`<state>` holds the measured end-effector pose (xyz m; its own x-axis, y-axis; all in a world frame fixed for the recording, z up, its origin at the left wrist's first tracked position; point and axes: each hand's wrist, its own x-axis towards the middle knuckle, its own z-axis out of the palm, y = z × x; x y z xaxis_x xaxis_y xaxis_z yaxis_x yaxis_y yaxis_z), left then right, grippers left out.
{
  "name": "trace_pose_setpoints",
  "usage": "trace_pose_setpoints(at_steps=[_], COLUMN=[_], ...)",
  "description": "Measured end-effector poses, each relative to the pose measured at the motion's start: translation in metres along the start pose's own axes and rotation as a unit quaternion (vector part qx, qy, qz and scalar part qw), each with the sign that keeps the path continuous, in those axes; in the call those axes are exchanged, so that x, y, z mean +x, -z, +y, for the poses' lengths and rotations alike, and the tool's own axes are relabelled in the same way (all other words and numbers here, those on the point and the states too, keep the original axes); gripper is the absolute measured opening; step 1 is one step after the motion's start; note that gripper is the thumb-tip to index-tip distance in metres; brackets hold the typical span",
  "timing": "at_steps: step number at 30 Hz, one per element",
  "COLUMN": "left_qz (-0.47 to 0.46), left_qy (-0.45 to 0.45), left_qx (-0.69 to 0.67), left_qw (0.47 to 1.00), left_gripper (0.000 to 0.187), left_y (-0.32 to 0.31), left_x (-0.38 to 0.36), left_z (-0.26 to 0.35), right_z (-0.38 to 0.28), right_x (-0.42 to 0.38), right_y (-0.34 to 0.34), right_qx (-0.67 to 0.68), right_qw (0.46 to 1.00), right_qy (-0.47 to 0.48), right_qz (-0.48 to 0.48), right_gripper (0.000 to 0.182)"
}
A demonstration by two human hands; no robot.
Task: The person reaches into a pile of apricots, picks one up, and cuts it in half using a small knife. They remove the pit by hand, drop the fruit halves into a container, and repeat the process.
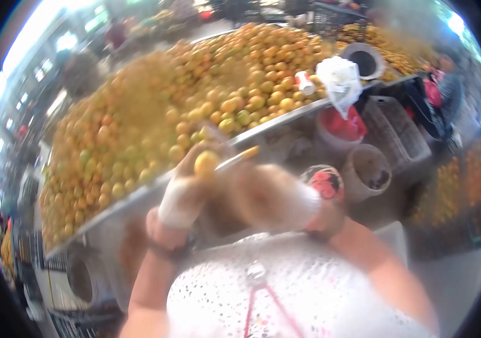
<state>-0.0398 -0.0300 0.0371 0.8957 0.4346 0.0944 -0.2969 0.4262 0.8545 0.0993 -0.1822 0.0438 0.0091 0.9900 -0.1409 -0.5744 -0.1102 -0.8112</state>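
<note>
My left hand (187, 183), in a soiled pale glove with a white cuff, is closed around a round yellow-orange fruit (205, 163). The fruit shows at the fingertips, just in front of the pile's edge. My right hand (268, 194), in a similar stained glove, is close beside it and smeared by motion. It seems closed on a slim tool with a yellow end (250, 152), which sticks out above the hand toward the fruit. The tool's exact kind is too blurred to tell. A heap of round orange, yellow and greenish fruit (240, 107) lies beyond both hands.
A metal-edged table (285, 119) bears the heap. On it are a red-and-white can (305, 83), a white plastic bag (339, 79) and a dark-centred round container (364, 59). Buckets (367, 174) and a grey crate (395, 129) stand at right. A person (448, 90) is beyond.
</note>
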Motion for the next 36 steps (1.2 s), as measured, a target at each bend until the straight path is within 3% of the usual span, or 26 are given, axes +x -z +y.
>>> trace_pose_setpoints(at_steps=[1,2,4,8,10,18,27,29,30,32,33,35,36], left_qz=[-0.015,0.015,0.001,0.033,0.032,0.06,0.057,0.095,0.095,0.023,0.023,-0.015,-0.017], left_qy=[0.004,-0.045,-0.044,-0.058,-0.068,-0.102,-0.112,-0.134,-0.134,-0.11,-0.11,-0.042,-0.042], left_qx=[0.002,0.001,-0.026,0.046,0.04,0.156,0.013,0.163,0.163,-0.003,-0.002,-0.203,-0.202], left_qw=[1.0,0.999,0.999,0.997,0.996,0.981,0.992,0.973,0.973,0.994,0.994,0.978,0.978], left_gripper=[0.061,0.059,0.059,0.06,0.061,0.057,0.059,0.044,0.044,0.041,0.041,0.046,0.046], left_y=[0.011,0.0,-0.002,-0.006,-0.014,-0.024,-0.025,-0.034,-0.033,-0.028,-0.026,-0.021,-0.018], left_x=[0.005,0.006,0.006,0.004,0.003,0.0,0.006,0.003,0.003,0.002,0.003,0.007,0.01], left_z=[0.002,0.002,0.01,0.013,0.015,0.022,0.015,0.023,0.023,0.022,0.018,0.006,-0.001], right_z=[-0.007,-0.013,-0.014,0.01,0.008,0.014,0.021,0.022,0.018,0.018,0.02,0.025,0.027], right_x=[-0.007,-0.011,-0.011,0.006,0.001,0.009,0.018,0.018,0.016,0.018,0.021,0.026,0.029], right_y=[-0.009,-0.012,-0.015,0.001,-0.002,0.005,0.002,0.001,-0.002,-0.005,-0.006,-0.008,-0.008], right_qx=[-0.108,-0.152,-0.211,-0.205,-0.335,-0.31,-0.325,-0.338,-0.387,-0.434,-0.436,-0.436,-0.457], right_qw=[0.989,0.984,0.968,0.96,0.918,0.931,0.923,0.913,0.888,0.86,0.85,0.839,0.818], right_qy=[0.101,0.097,0.128,0.184,0.187,0.167,0.184,0.208,0.226,0.244,0.267,0.293,0.312], right_qz=[0.003,0.019,0.044,0.056,0.105,0.092,0.094,0.093,0.103,0.111,0.125,0.14,0.157], right_gripper=[0.049,0.043,0.033,0.025,0.021,0.021,0.02,0.02,0.02,0.02,0.02,0.02,0.02])
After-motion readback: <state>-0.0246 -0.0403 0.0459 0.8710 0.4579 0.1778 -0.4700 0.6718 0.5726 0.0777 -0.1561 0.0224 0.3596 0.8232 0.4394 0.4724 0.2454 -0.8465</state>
